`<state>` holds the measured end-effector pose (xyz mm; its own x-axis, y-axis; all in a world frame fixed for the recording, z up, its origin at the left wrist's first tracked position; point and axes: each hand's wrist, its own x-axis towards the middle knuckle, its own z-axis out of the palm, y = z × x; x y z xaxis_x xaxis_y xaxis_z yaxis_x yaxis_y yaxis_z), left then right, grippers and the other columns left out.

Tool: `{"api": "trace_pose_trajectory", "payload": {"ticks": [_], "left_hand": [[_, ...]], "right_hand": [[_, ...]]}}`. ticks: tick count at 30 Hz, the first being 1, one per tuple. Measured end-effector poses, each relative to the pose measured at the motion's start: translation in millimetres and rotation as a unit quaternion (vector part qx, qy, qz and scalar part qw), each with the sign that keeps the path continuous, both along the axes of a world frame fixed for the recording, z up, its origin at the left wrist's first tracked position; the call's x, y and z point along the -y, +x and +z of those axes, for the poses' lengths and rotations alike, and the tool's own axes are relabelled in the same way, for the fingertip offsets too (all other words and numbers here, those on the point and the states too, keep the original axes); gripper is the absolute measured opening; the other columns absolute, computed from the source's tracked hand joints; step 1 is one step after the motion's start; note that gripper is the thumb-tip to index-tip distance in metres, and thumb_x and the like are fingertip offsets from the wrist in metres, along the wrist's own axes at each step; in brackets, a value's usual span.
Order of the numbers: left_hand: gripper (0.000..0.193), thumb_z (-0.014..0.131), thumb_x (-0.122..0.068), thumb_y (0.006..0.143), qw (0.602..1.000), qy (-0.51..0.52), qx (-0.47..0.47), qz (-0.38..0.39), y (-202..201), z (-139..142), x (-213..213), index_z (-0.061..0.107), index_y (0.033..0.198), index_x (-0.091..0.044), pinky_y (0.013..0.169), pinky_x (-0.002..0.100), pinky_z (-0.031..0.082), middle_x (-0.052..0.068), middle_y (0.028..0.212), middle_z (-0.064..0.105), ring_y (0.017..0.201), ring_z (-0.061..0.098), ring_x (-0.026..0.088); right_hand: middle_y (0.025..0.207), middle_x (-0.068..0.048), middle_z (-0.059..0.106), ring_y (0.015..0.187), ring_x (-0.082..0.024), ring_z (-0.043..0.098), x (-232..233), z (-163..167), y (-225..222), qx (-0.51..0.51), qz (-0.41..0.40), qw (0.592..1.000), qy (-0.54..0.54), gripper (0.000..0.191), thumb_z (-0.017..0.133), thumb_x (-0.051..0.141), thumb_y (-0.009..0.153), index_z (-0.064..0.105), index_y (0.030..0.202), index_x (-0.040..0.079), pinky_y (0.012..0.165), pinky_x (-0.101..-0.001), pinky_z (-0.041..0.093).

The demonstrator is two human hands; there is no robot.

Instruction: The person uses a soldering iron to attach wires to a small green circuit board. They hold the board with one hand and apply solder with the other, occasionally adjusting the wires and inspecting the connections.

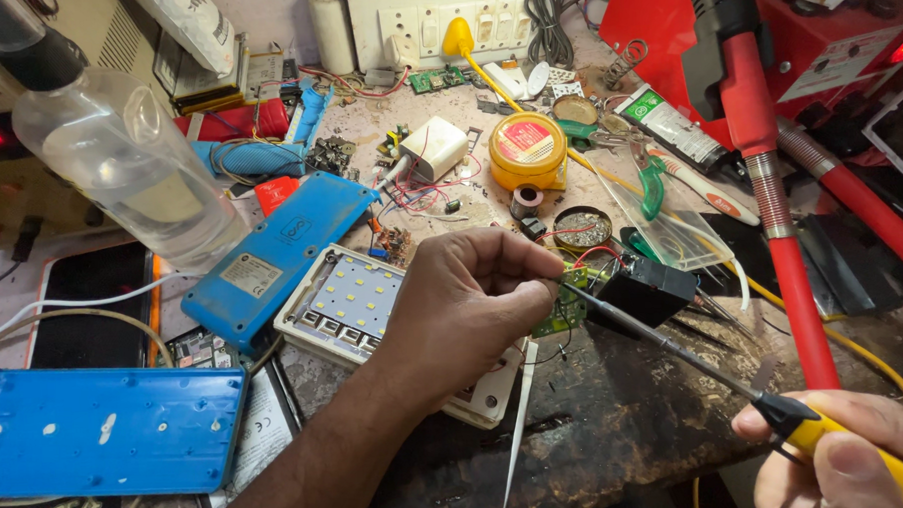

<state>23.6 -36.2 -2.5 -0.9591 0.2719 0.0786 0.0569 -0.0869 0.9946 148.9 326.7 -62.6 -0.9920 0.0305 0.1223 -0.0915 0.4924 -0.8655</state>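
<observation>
Yellow-handled soldering iron (777, 413) at 4 o'clock, right hand (859, 450) wrapped tight round the handle — its dark tip runs up-left to the small green circuit board (563, 305) near centre. Left hand (468, 303) has thumb and fingertips pinched together on that board's upper edge, holding it just above the white LED panel (348, 303). Black block component (638, 290) sits touching the board at its 3 o'clock side, red and black wires around it. Metal tweezers (518, 432) lie below the hand at 6 o'clock. Blue plastic cover (102, 431) at 8 o'clock, second blue casing (276, 255) at 10 o'clock. Further out — yellow round tin (528, 146) at 12, clear bottle (118, 150) at 10, red corrugated hose (781, 222) at 2.
</observation>
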Motion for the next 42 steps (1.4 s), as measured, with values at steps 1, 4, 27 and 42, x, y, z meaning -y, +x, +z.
{"api": "trace_pose_trajectory", "payload": {"ticks": [1,4,27,42], "left_hand": [[0.015,0.072,-0.006,0.083,1.0,0.004,0.001,-0.002,0.0,-0.1,-0.3,0.076,0.096,0.001,0.057,0.019,0.054,0.003,0.081,0.075,0.065,0.064,0.002],[0.015,0.072,-0.006,0.083,1.0,0.008,0.0,-0.003,-0.1,0.1,0.0,0.075,0.096,0.002,0.058,0.019,0.055,0.002,0.081,0.075,0.066,0.065,0.002],[0.016,0.072,-0.005,0.083,1.0,0.019,0.006,-0.005,-1.0,-0.7,-1.3,0.075,0.097,0.002,0.061,0.019,0.055,0.003,0.084,0.075,0.068,0.065,0.003],[0.027,0.073,0.0,0.081,0.996,0.082,0.022,-0.014,-1.9,3.0,0.2,0.067,0.108,0.001,0.061,0.019,0.055,0.001,0.087,0.068,0.071,0.063,0.003]], "right_hand": [[0.068,-0.013,0.065,0.049,-0.015,0.06,0.1,0.0,-0.3,0.001,-0.008,1.0,0.002,0.044,0.056,0.035,0.108,0.072,0.12,-0.003,0.044,-0.0248,0.05],[0.067,-0.012,0.066,0.049,-0.014,0.061,0.6,1.0,-2.7,-0.001,0.006,1.0,0.007,0.044,0.056,0.037,0.106,0.072,0.119,-0.002,0.044,-0.0241,0.052],[0.083,-0.014,0.061,0.065,-0.016,0.06,8.8,-11.5,-42.5,-0.207,-0.061,0.969,-0.123,0.053,0.053,0.043,0.112,0.06,0.128,-0.007,0.062,-0.0274,0.049],[0.104,-0.015,0.062,0.079,-0.019,0.069,55.8,3.8,-73.5,-0.371,-0.129,0.919,-0.041,0.044,0.037,0.037,0.124,0.049,0.113,-0.004,0.073,-0.0296,0.058]]}}
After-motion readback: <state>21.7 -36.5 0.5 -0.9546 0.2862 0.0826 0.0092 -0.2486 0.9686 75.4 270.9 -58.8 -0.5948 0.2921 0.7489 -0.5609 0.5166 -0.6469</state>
